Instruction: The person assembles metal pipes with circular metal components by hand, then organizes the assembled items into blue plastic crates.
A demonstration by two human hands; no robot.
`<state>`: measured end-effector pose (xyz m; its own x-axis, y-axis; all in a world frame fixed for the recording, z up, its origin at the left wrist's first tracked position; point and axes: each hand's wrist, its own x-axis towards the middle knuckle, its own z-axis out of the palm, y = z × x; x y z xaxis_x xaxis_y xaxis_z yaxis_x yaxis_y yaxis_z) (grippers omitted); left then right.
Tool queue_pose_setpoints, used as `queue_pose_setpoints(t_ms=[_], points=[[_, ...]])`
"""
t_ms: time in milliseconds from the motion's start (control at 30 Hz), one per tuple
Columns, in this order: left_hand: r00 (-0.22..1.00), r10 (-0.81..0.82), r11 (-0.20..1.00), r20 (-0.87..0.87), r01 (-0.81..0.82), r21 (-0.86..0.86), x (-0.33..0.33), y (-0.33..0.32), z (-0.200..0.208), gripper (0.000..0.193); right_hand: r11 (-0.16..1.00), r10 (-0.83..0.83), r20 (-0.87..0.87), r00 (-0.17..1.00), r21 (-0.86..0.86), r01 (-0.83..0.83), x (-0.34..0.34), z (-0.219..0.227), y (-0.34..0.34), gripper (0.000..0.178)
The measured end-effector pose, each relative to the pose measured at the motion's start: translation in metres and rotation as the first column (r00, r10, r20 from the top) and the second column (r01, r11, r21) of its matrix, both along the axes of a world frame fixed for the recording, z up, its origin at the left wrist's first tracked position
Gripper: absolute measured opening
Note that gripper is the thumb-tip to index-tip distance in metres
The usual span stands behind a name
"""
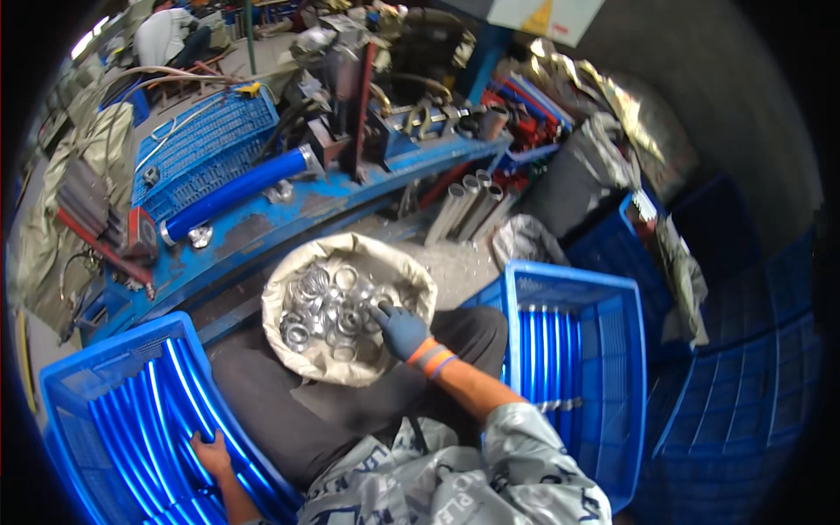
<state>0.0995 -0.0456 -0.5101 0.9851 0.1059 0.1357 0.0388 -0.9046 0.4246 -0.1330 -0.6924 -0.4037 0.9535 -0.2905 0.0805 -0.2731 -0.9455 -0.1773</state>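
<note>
My right hand [402, 332], in a grey-blue glove with an orange cuff, reaches over the near right rim of a cream cloth sack [273, 297]. Its fingertips come together at a silvery metal ring [383, 300] on top of the heap. Many loose metal rings [315, 282] fill the sack, which stands between my legs. To the left, my left hand [211, 453] is down in a blue plastic crate [66, 372] of shiny blue tubes [153, 429]. Its fingers curl around one blue tube; part of the grip is hidden.
A second blue crate [573, 273] with blue tubes stands at my right. Ahead is a blue workbench [241, 229] bearing a long blue cylinder [236, 194] and a blue basket [206, 131]. Grey metal pipes [472, 206] stand beyond the sack. A person [166, 35] crouches far left.
</note>
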Motion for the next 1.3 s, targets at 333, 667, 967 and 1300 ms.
queue_pose_setpoints(t_ms=[333, 667, 967, 1300], points=[[0.99, -0.051, 0.673, 0.131, 0.131, -0.728, 0.012, -0.059, 0.088, 0.087, 0.986, -0.033, -0.144, 0.989, -0.166, 0.009, 0.026, -0.117, -0.054, 0.074], [0.838, -0.517, 0.81, 0.177, 0.545, -0.217, -0.022, -0.213, 0.314, 0.067, -0.558, -0.473, -0.198, 0.859, 0.821, -0.118, 0.022, 0.028, 0.015, 0.06], [0.677, -0.727, 0.662, 0.118, 0.736, -0.143, -0.052, -0.258, 0.341, 0.064, -0.762, -0.474, 0.132, 0.871, 0.434, -0.481, -0.004, 0.131, 0.039, 0.073], [0.659, -0.743, 0.638, 0.112, 0.749, -0.178, -0.064, -0.26, 0.352, 0.067, -0.859, -0.434, 0.185, 0.882, 0.21, -0.467, -0.007, 0.161, 0.049, 0.078]])
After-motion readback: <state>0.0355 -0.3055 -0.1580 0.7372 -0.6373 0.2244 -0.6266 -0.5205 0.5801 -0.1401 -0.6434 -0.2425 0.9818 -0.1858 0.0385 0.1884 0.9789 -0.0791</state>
